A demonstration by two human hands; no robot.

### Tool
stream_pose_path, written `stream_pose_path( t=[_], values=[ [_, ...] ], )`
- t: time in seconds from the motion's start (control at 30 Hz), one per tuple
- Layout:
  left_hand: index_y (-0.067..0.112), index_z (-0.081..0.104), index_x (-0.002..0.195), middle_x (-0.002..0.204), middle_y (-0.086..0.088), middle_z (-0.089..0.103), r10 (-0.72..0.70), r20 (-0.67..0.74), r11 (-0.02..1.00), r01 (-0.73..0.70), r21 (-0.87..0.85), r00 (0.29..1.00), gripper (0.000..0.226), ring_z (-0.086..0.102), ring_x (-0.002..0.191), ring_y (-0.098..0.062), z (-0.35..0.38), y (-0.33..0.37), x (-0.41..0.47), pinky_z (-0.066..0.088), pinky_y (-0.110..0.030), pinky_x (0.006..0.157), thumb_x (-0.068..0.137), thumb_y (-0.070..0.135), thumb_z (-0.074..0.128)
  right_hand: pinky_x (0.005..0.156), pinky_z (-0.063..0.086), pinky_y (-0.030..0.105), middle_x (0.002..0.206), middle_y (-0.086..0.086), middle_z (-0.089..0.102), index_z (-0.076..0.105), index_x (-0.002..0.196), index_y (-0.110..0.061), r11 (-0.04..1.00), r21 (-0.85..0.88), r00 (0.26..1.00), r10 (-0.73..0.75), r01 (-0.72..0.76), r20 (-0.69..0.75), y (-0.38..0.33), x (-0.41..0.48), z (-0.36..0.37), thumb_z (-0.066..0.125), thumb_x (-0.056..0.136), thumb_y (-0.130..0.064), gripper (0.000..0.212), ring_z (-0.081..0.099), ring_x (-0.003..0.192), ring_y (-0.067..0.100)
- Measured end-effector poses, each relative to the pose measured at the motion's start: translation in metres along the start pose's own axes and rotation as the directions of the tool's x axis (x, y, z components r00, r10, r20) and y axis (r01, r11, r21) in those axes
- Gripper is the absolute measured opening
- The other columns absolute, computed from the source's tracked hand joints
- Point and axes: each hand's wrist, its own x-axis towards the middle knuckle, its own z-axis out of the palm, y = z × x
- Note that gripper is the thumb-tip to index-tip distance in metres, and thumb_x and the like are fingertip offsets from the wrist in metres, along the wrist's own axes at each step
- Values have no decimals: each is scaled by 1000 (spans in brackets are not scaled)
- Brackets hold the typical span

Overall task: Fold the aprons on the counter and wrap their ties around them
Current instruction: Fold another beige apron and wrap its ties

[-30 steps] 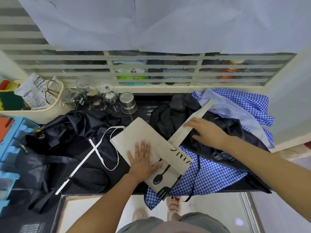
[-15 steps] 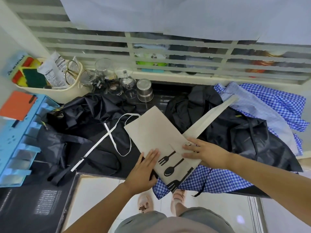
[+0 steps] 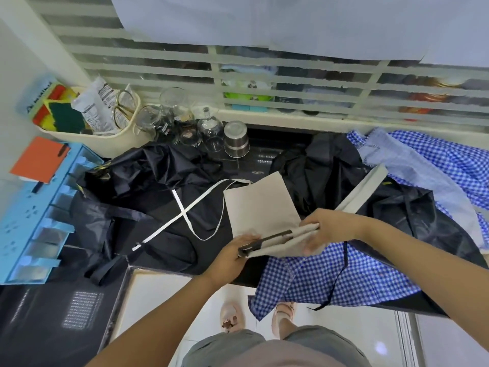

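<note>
Head view, and I see the beige apron (image 3: 260, 205) lying on the black counter (image 3: 264, 157) between two heaps of dark aprons, its near end now raised off the surface. Half a second ago that end lay flat with the fork-and-spoon print facing up and both hands resting on it. Now the print shows only as a dark sliver along the lifted edge.

My left hand (image 3: 230, 256) has gone from a flat palm to curled fingers pinching the left corner of the raised fold. The right hand (image 3: 328, 229), which a second ago sat out on the broad beige strap (image 3: 367, 186), now grips the right end of the same fold, thumb on top.

The strap still runs up and to the right over the black apron (image 3: 412, 215). The thin white tie (image 3: 185, 209) loops in the same crossed shape on the left-hand dark heap. The blue checked apron (image 3: 344, 276) hangs over the counter's front edge beneath the fold.
</note>
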Motion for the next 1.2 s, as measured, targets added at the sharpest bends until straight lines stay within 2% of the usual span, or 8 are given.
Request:
stream_pose_path(
  t=[0.1,0.27,0.5,0.73,0.87,0.97,1.07,1.2],
  values=[
    [14,62,111,113,-3,66,-264,-27,946,253,-204,964,19,61,106,-10,-7,14,10,43,-18,97,97,8,51,80,54,27,102,-8,70,67,105,-31,999,49,997,-16,12,78,-2,-2,-5,85,67,-26,42,66,94,14],
    [11,61,111,109,-3,68,-455,83,736,427,-525,887,20,62,104,-19,-33,21,32,44,-30,97,96,7,49,100,45,33,134,5,58,43,139,-18,834,545,991,-127,82,45,3,1,-19,78,72,-14,76,55,123,21],
    [18,57,112,116,2,63,-451,192,795,490,-359,872,27,58,109,-15,-44,28,38,41,-27,102,94,0,51,89,54,29,116,2,69,61,119,-13,820,557,973,-1,133,-231,-1,41,-16,58,93,-15,26,65,107,17],
    [10,58,122,122,-4,64,-496,184,789,529,-312,848,26,61,112,-18,-48,30,40,50,-25,93,99,17,48,101,46,42,120,4,64,56,121,-14,933,344,914,226,-103,-338,19,75,-11,40,102,-34,32,61,108,19],
    [6,58,122,119,-8,66,-550,171,761,575,-301,818,28,63,108,-22,-51,31,41,52,-28,88,97,19,54,99,46,28,126,-12,60,47,131,-31,891,453,981,105,-21,-161,18,69,-13,63,90,-39,45,58,115,7],
    [9,59,118,111,-11,69,-567,120,741,569,-357,815,28,67,99,-24,-50,31,39,55,-29,80,96,26,54,95,41,18,121,-20,59,50,126,-34,972,208,990,128,-114,-57,22,65,-12,80,75,-28,60,55,111,0],
    [8,60,113,108,-11,70,-565,73,757,551,-352,822,21,68,94,-23,-47,28,37,55,-27,77,96,18,53,78,45,16,97,-10,67,66,94,-23,975,151,976,179,-160,-121,27,69,-10,70,86,-25,8,62,93,9],
    [8,62,108,101,-9,71,-578,99,736,571,-364,810,18,68,90,-23,-49,26,38,55,-29,72,97,17,52,91,47,24,110,-3,67,67,110,-15,941,290,956,232,-174,-179,31,77,-3,53,98,-25,21,62,102,13]
  ],
)
